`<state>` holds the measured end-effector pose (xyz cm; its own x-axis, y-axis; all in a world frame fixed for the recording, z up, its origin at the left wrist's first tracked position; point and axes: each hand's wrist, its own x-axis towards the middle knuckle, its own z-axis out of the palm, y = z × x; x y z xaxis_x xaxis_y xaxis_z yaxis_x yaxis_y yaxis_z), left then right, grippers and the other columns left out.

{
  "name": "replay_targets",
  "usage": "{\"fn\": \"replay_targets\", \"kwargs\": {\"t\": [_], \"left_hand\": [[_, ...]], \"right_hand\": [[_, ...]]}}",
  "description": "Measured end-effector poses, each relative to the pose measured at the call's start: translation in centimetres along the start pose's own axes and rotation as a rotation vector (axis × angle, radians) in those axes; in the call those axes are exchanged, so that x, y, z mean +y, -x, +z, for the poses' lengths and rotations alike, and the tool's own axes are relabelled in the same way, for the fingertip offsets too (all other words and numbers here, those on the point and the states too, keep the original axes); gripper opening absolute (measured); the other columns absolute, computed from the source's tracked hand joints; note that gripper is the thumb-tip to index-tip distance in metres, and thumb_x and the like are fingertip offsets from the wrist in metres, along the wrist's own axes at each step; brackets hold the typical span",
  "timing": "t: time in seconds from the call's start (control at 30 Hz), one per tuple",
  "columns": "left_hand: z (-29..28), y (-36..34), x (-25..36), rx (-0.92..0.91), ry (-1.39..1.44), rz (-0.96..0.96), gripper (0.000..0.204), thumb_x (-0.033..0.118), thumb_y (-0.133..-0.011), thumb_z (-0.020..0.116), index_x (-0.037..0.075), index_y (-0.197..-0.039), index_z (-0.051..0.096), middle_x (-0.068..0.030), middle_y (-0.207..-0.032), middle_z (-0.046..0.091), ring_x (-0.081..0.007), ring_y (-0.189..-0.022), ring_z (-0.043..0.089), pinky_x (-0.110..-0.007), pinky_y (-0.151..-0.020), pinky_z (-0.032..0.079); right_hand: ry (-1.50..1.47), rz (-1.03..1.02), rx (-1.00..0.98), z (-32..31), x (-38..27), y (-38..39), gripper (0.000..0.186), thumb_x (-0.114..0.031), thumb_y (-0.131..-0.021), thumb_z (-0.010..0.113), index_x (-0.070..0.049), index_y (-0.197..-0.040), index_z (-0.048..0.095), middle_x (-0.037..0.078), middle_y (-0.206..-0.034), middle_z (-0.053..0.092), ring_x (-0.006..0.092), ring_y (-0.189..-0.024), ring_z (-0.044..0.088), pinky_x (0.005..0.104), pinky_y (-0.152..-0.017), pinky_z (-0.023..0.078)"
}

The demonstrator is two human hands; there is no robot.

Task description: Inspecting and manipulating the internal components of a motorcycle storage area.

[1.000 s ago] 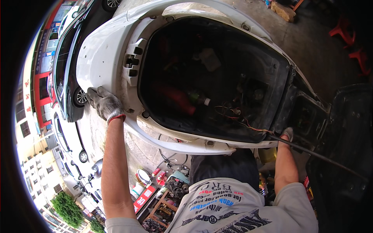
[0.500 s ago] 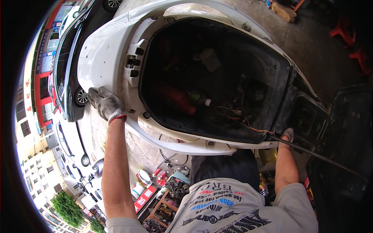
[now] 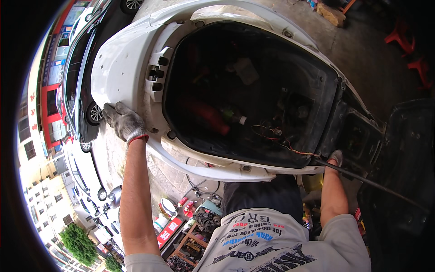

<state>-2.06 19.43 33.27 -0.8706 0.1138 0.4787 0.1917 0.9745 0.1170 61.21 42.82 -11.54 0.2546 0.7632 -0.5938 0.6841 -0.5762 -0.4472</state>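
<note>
White scooter body shell (image 3: pixel 127 68) is seen at frame centre, open storage bay (image 3: pixel 253 90) facing the camera, held up from both ends. Gloved left hand (image 3: pixel 123 122) is pressed flat on the rim at 9 o'clock; right hand (image 3: pixel 335 157), at 4 o'clock by a black rod (image 3: pixel 371 183), grip can't be told. Step judged: shell steadied; next a firmer two-handed hold is called for.

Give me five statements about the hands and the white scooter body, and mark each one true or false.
1. The left hand wears a grey work glove with a red cuff. True.
2. The left hand rests on the white plastic scooter body. True.
3. The dark storage compartment is covered by a lid. False: it is open.
4. The right hand is raised high, away from the body. False: it is at the body's edge.
5. A dark car stands beside the body. True.
</note>
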Motion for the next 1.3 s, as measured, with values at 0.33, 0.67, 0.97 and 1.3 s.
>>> {"fn": "replay_targets", "kwargs": {"t": [0.33,0.67,0.97,1.3], "left_hand": [[0.0,0.0,-0.3,0.019,0.011,0.027,0.054,0.036,-0.089,0.025,-0.003,-0.126,0.028,-0.0193,-0.132,0.026,-0.0291,-0.124,0.022,-0.034,-0.103,0.019],[-0.4,0.0,0.1,0.000,0.035,0.013,0.053,0.035,-0.090,0.025,-0.003,-0.126,0.028,-0.0197,-0.132,0.025,-0.0282,-0.125,0.020,-0.034,-0.103,0.018],[-0.2,0.1,0.1,-0.005,0.025,0.023,0.053,0.034,-0.090,0.024,-0.005,-0.125,0.029,-0.0198,-0.132,0.027,-0.0280,-0.125,0.020,-0.034,-0.103,0.018],[-0.1,-0.1,-0.5,0.002,0.012,0.020,0.053,0.036,-0.090,0.024,-0.003,-0.126,0.028,-0.0190,-0.132,0.026,-0.0275,-0.125,0.020,-0.034,-0.103,0.018]], "right_hand": [[-0.062,0.012,0.054,0.3,0.3,-0.2,0.042,-0.036,-0.086,0.040,0.000,-0.104,0.051,0.011,-0.096,0.055,0.0230,-0.090,0.051,0.0335,-0.077,0.042],[-0.124,0.012,0.062,0.3,0.4,-0.1,0.042,-0.036,-0.085,0.040,0.000,-0.103,0.052,0.010,-0.096,0.055,0.0222,-0.090,0.051,0.0330,-0.077,0.042],[-0.172,0.011,0.065,0.6,0.3,-0.5,0.042,-0.036,-0.085,0.040,0.000,-0.103,0.052,0.009,-0.096,0.055,0.0214,-0.089,0.051,0.0325,-0.077,0.042],[-0.222,0.016,0.067,0.5,0.9,-0.4,0.042,-0.036,-0.085,0.041,0.000,-0.102,0.053,0.009,-0.096,0.055,0.0206,-0.089,0.051,0.0320,-0.077,0.042]]}}
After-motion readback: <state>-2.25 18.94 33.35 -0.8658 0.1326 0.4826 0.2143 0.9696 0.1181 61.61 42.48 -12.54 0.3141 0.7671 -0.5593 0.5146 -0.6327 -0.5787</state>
